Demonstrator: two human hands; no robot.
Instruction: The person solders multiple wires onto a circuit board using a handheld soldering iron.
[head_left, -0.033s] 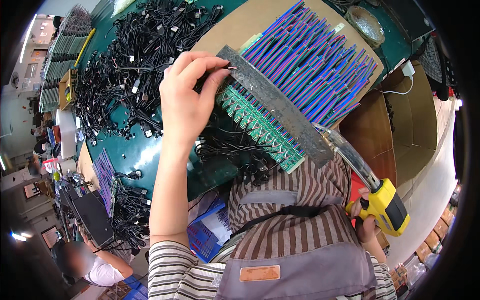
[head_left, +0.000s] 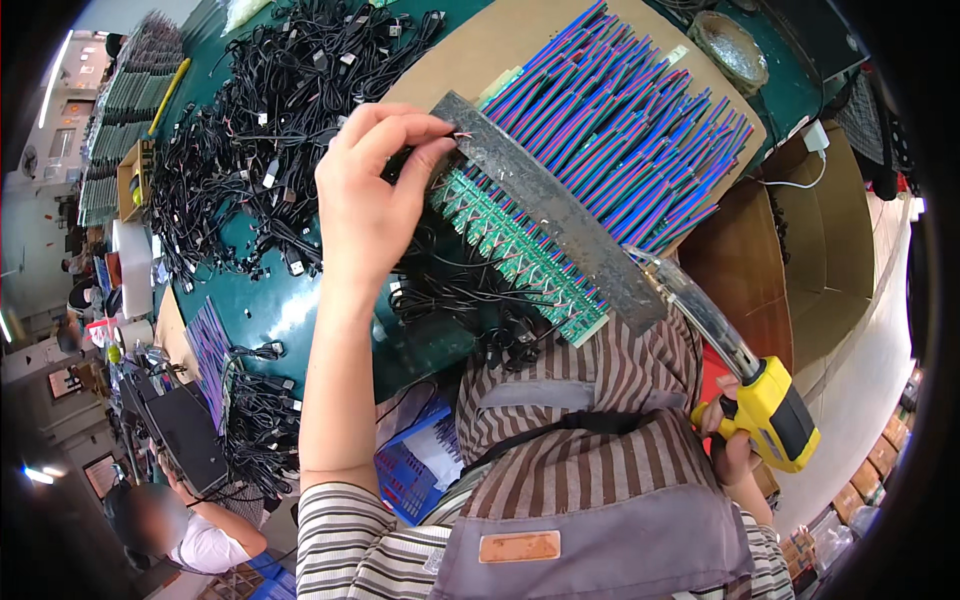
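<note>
My left hand (head_left: 372, 200) is closed in a pinch at the upper left end of a dark metal bar (head_left: 560, 210). From its fingertips pokes the thin bare end of a cable (head_left: 462, 134). A yellow and black soldering gun (head_left: 785, 415) is gripped in my right hand (head_left: 735, 455), its tip near the bar's lower right end. Below the bar runs a row of small green circuit boards (head_left: 520, 265), some with thin wires on them. Striped blue, red, green and black ribbon wires (head_left: 625, 125) fan out beyond the bar on a cardboard sheet (head_left: 450, 60).
Tangled black USB cables (head_left: 300, 90) cover the green table's (head_left: 290, 315) left side. More black cables (head_left: 465, 285) lie below the boards. An open cardboard box (head_left: 830, 230) stands at right, near a small dish (head_left: 730, 50). Another person (head_left: 205, 535) sits at lower left.
My left hand has shifted very slightly to the left. My right hand and the soldering gun look unmoved.
</note>
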